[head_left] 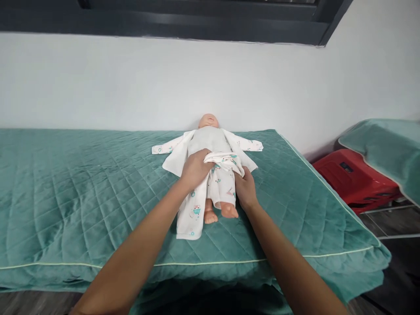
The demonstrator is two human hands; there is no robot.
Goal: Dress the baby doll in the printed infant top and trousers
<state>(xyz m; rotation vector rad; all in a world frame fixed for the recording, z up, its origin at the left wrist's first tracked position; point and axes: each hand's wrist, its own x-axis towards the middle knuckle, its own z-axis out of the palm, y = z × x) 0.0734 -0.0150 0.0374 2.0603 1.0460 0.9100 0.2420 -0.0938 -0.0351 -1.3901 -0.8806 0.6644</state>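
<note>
A baby doll (209, 120) lies on its back on the green quilted bed, its head by the wall. It wears an open white printed jacket (246, 143) with the sleeves spread out, over a plain pale front. White printed baby trousers (218, 186) cover part of its legs, and both feet show below. One trouser leg hangs flat beside the doll's legs. My left hand (197, 168) grips the waistband of the trousers on the left. Closed on their right edge near the doll's hip is my right hand (245, 187); its fingertips are partly hidden by the cloth.
The green quilted bed cover (82, 197) has a piped front edge. A white wall (131, 83) rises behind, under a dark window frame (197, 22). On the right are a red plastic case (354, 179) and another green cushioned surface (387, 148).
</note>
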